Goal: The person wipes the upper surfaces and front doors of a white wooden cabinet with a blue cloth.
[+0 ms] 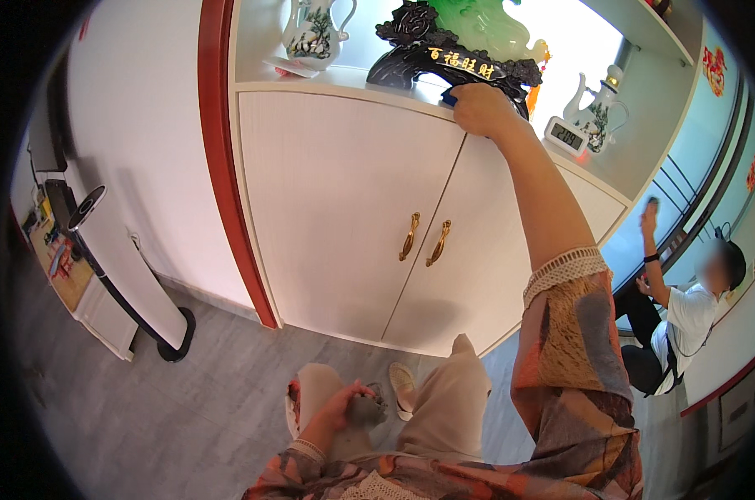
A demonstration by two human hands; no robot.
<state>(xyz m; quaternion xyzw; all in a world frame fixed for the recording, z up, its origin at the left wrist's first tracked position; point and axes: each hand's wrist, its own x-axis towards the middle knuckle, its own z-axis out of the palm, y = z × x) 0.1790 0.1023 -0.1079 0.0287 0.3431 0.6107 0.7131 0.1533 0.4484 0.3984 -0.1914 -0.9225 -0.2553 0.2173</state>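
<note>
My right hand (483,109) reaches up to the front edge of a white cabinet's shelf (352,95). A small dark blue thing, apparently a cloth (448,96), shows at its fingers; most of it is hidden. Just behind the hand stands a carved ornament with a glossy black base (397,65) and a green, jade-like upper part (477,22). Gold characters mark the base. Low down by my leg, my left hand (343,403) is closed on a crumpled grey thing, probably a cloth (368,407).
On the shelf are a painted porcelain jug (315,37), a spouted pot (597,112) and a digital clock (566,136). Brass handles (409,237) project from the cabinet doors. A tower fan (136,281) stands left. To the right sits a person (687,312) with one arm raised by glass doors.
</note>
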